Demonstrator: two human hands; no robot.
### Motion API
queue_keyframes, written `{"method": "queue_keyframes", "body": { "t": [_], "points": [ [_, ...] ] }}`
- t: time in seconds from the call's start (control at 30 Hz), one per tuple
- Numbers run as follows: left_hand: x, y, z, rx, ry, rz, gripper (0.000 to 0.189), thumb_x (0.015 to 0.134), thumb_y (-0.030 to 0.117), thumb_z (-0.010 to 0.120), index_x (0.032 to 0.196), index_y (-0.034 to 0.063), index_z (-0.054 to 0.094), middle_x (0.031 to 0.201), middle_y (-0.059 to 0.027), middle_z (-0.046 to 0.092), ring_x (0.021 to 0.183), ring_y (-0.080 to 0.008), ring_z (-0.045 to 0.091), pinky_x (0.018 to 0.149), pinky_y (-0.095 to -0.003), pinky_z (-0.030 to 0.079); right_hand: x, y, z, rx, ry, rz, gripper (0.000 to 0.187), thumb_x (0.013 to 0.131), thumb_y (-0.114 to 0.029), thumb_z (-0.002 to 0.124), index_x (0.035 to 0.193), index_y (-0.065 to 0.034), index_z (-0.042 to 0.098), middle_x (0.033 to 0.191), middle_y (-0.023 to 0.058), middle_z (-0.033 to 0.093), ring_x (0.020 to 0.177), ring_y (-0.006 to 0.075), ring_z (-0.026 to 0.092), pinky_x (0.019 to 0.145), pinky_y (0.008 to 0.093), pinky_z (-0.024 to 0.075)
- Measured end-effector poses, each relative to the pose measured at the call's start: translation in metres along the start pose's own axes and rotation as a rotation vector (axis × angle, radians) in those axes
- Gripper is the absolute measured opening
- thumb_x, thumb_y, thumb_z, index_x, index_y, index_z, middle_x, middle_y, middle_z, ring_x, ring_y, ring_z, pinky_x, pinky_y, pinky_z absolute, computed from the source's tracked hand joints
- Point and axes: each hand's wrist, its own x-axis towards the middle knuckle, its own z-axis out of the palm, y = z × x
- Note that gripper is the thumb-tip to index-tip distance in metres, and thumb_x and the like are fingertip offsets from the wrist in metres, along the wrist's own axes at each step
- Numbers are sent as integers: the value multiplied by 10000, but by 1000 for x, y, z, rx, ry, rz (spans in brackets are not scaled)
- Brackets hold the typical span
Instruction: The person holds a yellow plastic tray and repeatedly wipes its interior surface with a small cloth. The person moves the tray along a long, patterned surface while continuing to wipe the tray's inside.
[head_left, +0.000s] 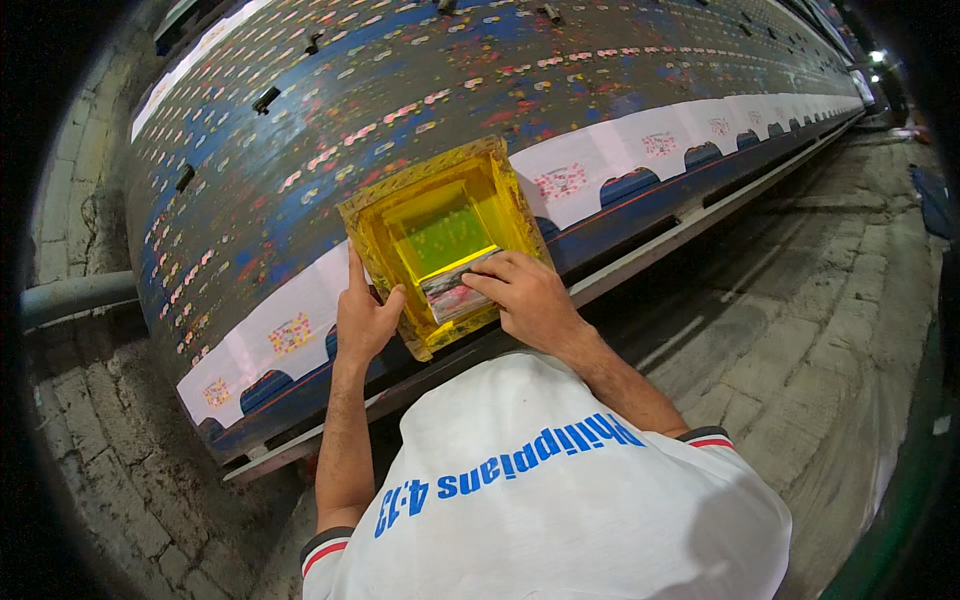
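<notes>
A yellow-coated screen-printing frame (347, 212) rests at a slant on the near edge of a long printing table. Its left side is in the grip of my left hand (364, 319), with the thumb on the rim. My right hand (536, 300) holds a squeegee (450, 296) inside the frame, its fingers over the right part of the blade. Beyond the squeegee, the mesh (450, 238) shows yellow-green. White fabric pieces (600, 150) with small pink prints (561, 180) run out to the right. To the left, another white piece (315, 300) bears a pink and yellow print (290, 334).
The long printing table (420, 82) is stained with blue, red and pink ink. Several small dark stops (266, 100) stand on it. A metal rail (630, 274) runs along its near edge. A pipe (82, 298) meets the left end. Rough concrete floor (810, 300) lies alongside.
</notes>
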Motion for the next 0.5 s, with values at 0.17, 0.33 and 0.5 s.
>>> {"method": "queue_keyframes", "body": {
  "t": [0.17, 0.33, 0.5],
  "points": [
    [38, 27, 88, 6, 80, 207, 1071, 936, 149, 766, 1788, -11, 137, 1033, -210, 840, 721, -296, 803, 695, -404, 649, -15, 79, -58, -30, 22, -9, 369, 916, -14, 694, 1249, -103, 826, 1236, 80, 759, 1176, 318, 711, 1006, 458, 595],
    [69, 100, 157, 5, -83, -114, 1092, 933, 151, 772, 1801, 36, 121, 1072, -223, 835, 709, -281, 799, 651, -396, 645, -41, 158, -97, -49, 37, 30, 354, 923, -21, 697, 1243, -95, 827, 1239, 79, 754, 1185, 312, 705, 1015, 455, 595],
    [81, 92, 195, -47, -33, -25, 1079, 926, 90, 751, 1809, 85, 130, 1110, -211, 837, 741, -287, 811, 665, -390, 662, -49, 187, -111, -7, 8, 35, 356, 916, -9, 713, 1244, -86, 830, 1240, 91, 760, 1202, 310, 700, 1029, 456, 597]
  ]
}}
